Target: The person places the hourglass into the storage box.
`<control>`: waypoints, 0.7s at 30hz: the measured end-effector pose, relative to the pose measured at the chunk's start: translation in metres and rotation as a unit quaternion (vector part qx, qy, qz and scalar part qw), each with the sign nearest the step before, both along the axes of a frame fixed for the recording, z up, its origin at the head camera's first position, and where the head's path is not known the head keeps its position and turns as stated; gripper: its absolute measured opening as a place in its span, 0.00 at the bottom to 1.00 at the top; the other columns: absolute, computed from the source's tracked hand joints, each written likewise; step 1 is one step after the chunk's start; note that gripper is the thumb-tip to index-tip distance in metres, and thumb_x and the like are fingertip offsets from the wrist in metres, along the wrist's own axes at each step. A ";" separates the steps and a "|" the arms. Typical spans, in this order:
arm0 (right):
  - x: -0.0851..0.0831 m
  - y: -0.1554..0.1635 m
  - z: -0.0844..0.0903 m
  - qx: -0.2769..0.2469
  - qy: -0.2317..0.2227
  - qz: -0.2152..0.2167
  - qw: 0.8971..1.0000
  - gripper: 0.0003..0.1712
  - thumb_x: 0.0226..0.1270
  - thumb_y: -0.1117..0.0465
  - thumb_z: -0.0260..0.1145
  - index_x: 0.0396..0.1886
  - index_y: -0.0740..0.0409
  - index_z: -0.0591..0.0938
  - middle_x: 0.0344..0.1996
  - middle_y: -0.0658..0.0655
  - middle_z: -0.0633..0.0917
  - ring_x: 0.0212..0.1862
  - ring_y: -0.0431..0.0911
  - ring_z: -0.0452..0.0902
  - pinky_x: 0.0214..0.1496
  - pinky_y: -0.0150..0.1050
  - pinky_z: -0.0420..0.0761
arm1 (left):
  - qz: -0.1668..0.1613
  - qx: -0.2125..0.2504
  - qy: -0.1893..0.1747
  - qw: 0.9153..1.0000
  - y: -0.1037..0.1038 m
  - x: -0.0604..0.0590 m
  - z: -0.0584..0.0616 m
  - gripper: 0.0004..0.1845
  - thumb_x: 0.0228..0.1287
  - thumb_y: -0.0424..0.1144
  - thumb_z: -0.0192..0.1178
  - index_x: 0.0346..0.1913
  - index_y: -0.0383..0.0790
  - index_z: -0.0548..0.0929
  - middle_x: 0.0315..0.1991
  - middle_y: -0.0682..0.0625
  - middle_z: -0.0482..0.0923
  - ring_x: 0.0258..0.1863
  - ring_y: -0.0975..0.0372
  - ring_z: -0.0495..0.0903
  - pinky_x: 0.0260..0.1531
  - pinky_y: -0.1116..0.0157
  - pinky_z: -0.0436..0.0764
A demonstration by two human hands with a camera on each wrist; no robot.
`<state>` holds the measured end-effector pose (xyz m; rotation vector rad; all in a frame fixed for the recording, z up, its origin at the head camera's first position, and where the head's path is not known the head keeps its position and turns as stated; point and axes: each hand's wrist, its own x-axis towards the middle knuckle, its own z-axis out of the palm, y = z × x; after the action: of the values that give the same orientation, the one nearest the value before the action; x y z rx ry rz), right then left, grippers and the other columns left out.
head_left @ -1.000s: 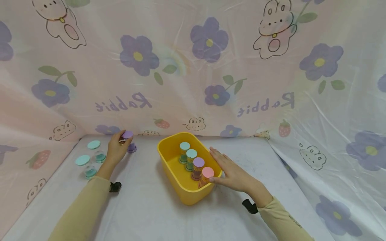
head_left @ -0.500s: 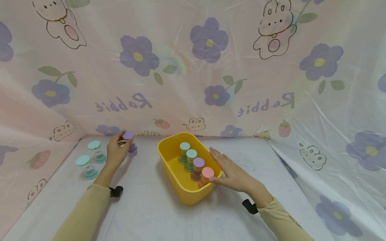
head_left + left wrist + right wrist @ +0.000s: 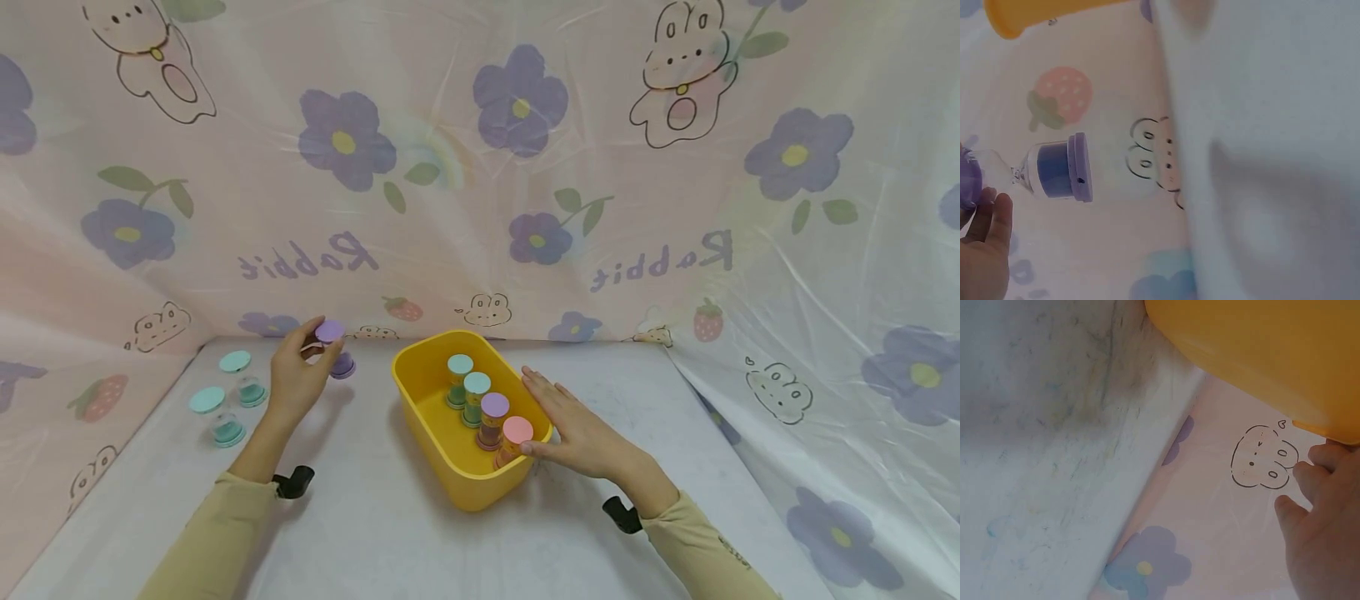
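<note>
My left hand (image 3: 300, 375) pinches a purple-capped sand timer (image 3: 335, 348) by its top cap and holds it just above the white table, left of the yellow bin (image 3: 442, 467). The left wrist view shows the same timer (image 3: 1054, 167) with blue sand and my fingers (image 3: 988, 244) at its upper cap. My right hand (image 3: 577, 425) lies flat and open against the bin's right wall (image 3: 1272, 356), fingers straight. Inside the bin stand several timers: two teal-capped (image 3: 460, 365), one purple-capped (image 3: 494, 405) and one pink-capped (image 3: 517, 430).
Two teal-capped timers (image 3: 235, 362) (image 3: 207, 401) stand at the table's left edge. A floral plastic sheet (image 3: 525, 167) walls in the back and both sides. Black wrist-camera mounts (image 3: 292, 482) (image 3: 621, 512) show by both sleeves.
My left hand has lifted the purple timer and carried it a little to the right, toward the bin. The right hand and the bin have stayed put.
</note>
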<state>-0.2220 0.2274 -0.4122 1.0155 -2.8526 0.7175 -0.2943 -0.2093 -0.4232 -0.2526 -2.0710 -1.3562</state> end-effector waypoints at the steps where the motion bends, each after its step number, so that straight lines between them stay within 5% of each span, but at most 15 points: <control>1: 0.000 0.000 0.000 0.005 0.007 0.001 1.000 0.56 0.72 0.37 0.66 0.85 0.58 0.50 0.85 0.53 0.49 0.84 0.52 0.43 0.83 0.59 0.47 | -0.005 0.000 0.006 1.000 0.002 0.002 0.003 0.27 0.66 0.26 0.69 0.67 0.24 0.76 0.53 0.33 0.78 0.46 0.74 0.75 0.48 0.84 0.77; 14: 0.001 -0.001 0.002 0.040 0.044 0.001 0.998 0.56 0.72 0.34 0.63 0.85 0.59 0.51 0.85 0.54 0.49 0.84 0.52 0.44 0.82 0.60 0.49 | -0.043 -0.015 0.049 0.998 0.038 0.030 0.053 0.27 0.64 0.21 0.68 0.65 0.19 0.75 0.55 0.28 0.77 0.46 0.66 0.76 0.52 0.82 0.77; 21: 0.001 0.000 0.001 0.040 0.039 -0.004 0.998 0.56 0.72 0.35 0.64 0.85 0.58 0.51 0.85 0.52 0.48 0.84 0.51 0.43 0.83 0.58 0.47 | -0.081 -0.023 0.069 0.994 0.048 0.033 0.064 0.26 0.65 0.26 0.71 0.65 0.25 0.78 0.56 0.35 0.79 0.47 0.67 0.77 0.53 0.82 0.77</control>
<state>-0.2212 0.2270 -0.4109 1.0173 -2.8378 0.5536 -0.2611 -0.1612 -0.3595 -0.5293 -2.0031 -1.3452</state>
